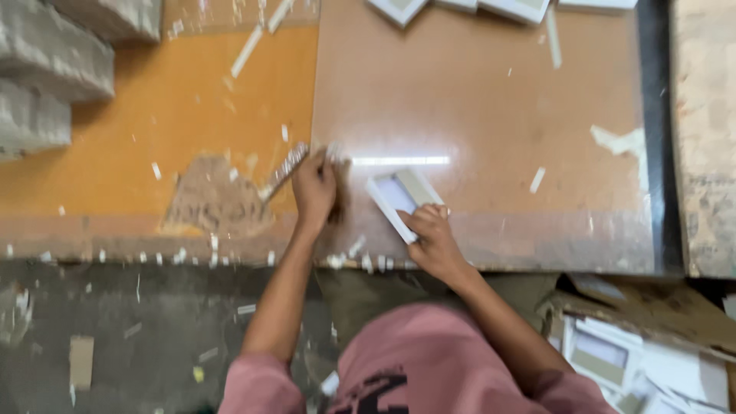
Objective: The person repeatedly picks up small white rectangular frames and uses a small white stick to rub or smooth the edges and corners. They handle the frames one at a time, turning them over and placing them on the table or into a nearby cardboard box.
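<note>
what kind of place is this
Likely a small workshop for hand assembly or packing. The worn worktable is strewn with paper scraps, flat white frames lie on it, and more pile in a box beside the person.

Glossy brown tabletop (491, 100); matt white cardboard frame (400, 198).

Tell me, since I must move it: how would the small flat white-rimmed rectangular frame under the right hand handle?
The small flat white-rimmed rectangular frame looks thin, so probably light. Lying flat on the glossy brown tabletop, it would likely slide, not roll. The right hand presses its corner.
</note>
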